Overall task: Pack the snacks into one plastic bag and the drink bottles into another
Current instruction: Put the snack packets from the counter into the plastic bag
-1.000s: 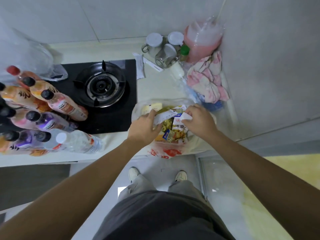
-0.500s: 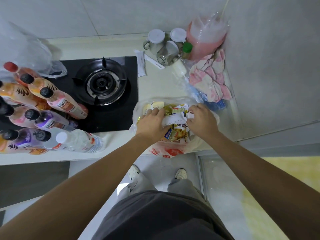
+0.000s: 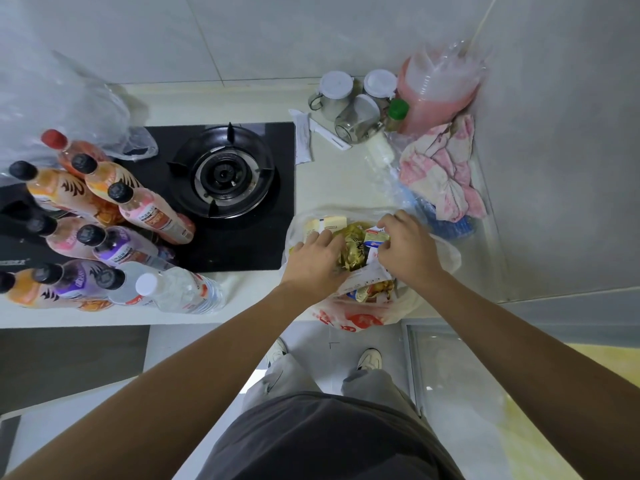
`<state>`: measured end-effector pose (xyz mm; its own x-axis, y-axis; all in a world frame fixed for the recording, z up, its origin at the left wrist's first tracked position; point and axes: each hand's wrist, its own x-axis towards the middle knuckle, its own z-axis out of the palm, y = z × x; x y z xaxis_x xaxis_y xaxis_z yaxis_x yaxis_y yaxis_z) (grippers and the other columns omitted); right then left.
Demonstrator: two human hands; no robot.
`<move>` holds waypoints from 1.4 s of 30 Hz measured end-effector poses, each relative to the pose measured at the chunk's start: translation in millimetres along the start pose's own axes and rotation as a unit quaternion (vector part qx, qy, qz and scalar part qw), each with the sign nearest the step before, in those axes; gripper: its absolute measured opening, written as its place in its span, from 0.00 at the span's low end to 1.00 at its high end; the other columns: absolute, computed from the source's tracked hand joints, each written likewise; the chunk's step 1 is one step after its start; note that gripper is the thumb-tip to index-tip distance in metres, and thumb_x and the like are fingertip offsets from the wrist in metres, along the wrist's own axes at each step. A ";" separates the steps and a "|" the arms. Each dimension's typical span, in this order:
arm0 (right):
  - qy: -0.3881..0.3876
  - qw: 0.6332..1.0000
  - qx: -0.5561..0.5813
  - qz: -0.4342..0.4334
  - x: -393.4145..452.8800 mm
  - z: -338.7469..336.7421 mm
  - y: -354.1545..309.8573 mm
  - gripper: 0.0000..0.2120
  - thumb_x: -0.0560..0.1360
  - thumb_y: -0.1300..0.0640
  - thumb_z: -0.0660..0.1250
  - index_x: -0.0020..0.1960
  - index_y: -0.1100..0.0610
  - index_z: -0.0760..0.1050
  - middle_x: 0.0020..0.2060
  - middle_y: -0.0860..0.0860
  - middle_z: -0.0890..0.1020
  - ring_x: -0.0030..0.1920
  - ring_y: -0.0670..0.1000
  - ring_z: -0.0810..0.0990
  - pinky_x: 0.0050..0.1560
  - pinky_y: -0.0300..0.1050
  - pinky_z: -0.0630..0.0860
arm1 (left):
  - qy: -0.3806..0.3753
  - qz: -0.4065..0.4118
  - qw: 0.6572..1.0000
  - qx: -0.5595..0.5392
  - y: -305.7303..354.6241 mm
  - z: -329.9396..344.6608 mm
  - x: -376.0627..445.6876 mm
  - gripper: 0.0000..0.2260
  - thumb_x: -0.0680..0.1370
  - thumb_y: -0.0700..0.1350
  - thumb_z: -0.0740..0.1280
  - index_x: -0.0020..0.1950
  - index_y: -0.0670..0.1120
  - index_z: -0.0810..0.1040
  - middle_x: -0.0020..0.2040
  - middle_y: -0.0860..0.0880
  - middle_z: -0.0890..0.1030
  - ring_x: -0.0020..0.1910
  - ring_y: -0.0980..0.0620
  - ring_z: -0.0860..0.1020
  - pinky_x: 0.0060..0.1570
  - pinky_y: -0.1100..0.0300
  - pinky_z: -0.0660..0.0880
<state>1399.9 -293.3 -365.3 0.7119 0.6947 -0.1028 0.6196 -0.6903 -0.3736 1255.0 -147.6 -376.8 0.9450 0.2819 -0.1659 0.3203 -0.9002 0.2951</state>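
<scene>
Head view — snack bag (image 3: 360,318): white plastic, red print, standing open at the table's (image 3: 329,188) front edge. Contents: a pale yellow box (image 3: 327,224) at the far side, a gold wrapper (image 3: 353,251) in the middle, a small red-and-white packet (image 3: 375,237), more wrappers below.

Change since half a second ago: both hands have shifted deeper over the bag mouth; the white strip they held is now low in the pile. Judged: snack packing is near its end, with settling and closing left.

Left hand (image 3: 317,263): fingers curled down onto the snacks, pressing; whether it grips one cannot be told. Right hand (image 3: 403,252): pinching the red-and-white packet.

Drink bottles (image 3: 104,230): a cluster at left, partly on the black gas hob (image 3: 225,174) — none bagged. Clear plastic bag (image 3: 69,109): behind them, apparently empty.
</scene>
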 end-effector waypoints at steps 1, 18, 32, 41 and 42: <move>-0.002 1.000 0.000 -0.001 1.8 1.6 -2.0 0.17 0.71 0.66 0.65 0.59 0.58 0.78 0.53 0.52 0.76 0.56 0.55 0.75 0.43 0.49 0.75 | 0.002 -0.002 1.000 -0.001 -1.4 0.9 0.0 0.19 0.77 0.56 0.69 0.63 0.49 0.73 0.57 0.49 0.75 0.58 0.45 0.73 0.52 0.49 0.73; 0.008 0.998 -0.047 -0.031 43.5 16.1 17.2 0.13 0.75 0.54 0.68 0.58 0.54 0.78 0.50 0.52 0.79 0.54 0.57 0.76 0.54 0.55 0.74 | 0.091 -0.096 0.989 -0.060 -64.6 -38.8 103.9 0.19 0.82 0.55 0.62 0.69 0.46 0.71 0.63 0.45 0.73 0.63 0.44 0.72 0.54 0.47 0.76; 0.001 1.000 -0.007 -0.008 53.3 46.0 34.9 0.11 0.76 0.53 0.67 0.55 0.55 0.79 0.49 0.52 0.77 0.52 0.56 0.74 0.49 0.56 0.77 | -0.013 -0.204 0.979 0.023 -113.0 -38.2 266.6 0.22 0.81 0.51 0.64 0.75 0.50 0.65 0.70 0.39 0.67 0.71 0.38 0.65 0.63 0.43 0.71; 0.001 1.000 0.003 -0.005 54.5 45.3 36.1 0.09 0.77 0.54 0.68 0.56 0.55 0.80 0.50 0.51 0.78 0.53 0.55 0.75 0.51 0.54 0.77 | -0.025 -0.205 0.978 -0.030 -103.1 -35.3 253.0 0.19 0.75 0.39 0.69 0.64 0.44 0.68 0.61 0.39 0.75 0.58 0.38 0.77 0.43 0.52 0.75; -0.001 1.000 0.005 -0.003 54.7 44.5 36.6 0.10 0.77 0.54 0.68 0.56 0.55 0.80 0.51 0.52 0.78 0.54 0.55 0.75 0.51 0.55 0.77 | -0.014 -0.197 0.979 -0.045 -97.7 -36.2 245.2 0.17 0.76 0.38 0.67 0.63 0.44 0.69 0.59 0.41 0.75 0.56 0.38 0.77 0.37 0.55 0.74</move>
<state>1446.8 -271.6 -425.6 0.7075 0.6992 -0.1027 0.6205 -0.6842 -0.3831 1457.8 21.5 -412.3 0.7454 0.5906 -0.3091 0.6650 -0.6907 0.2840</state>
